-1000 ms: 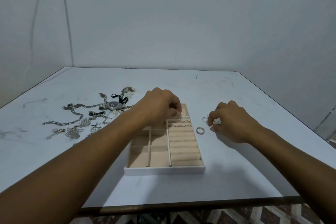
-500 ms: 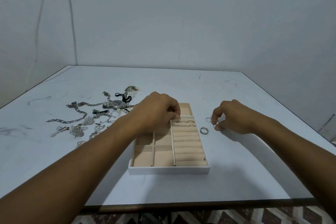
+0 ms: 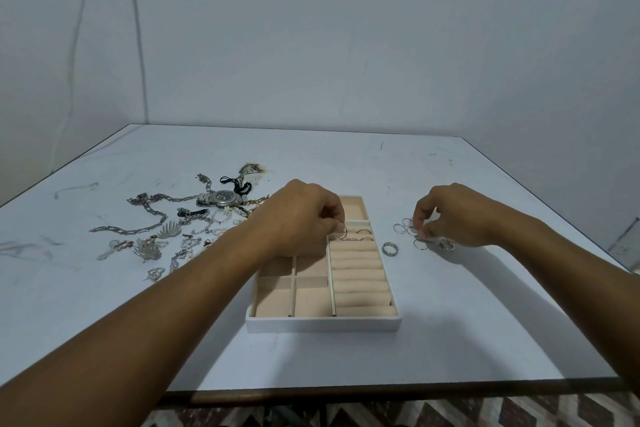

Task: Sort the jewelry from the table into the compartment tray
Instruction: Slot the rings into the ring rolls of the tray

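left hand (image 3: 301, 218) has lowered its pinched thin ring (image 3: 341, 235) onto the centre-frame ring rolls (image 3: 358, 270), right hand (image 3: 453, 215) pinching a loose ring (image 3: 420, 244); seat it upright.

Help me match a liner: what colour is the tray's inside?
The tray is lined pale beige; head view.

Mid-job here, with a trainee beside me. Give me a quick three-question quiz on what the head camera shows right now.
1. True or false: the wristwatch already lies in the tray.
2. The loose rings lie on which side of the tray? A left, B right, C behind it.
3. Fill in: the left hand pinches a thin ___ at the far end of the padded rolls.
Key: 1 false; 2 B; 3 ring.
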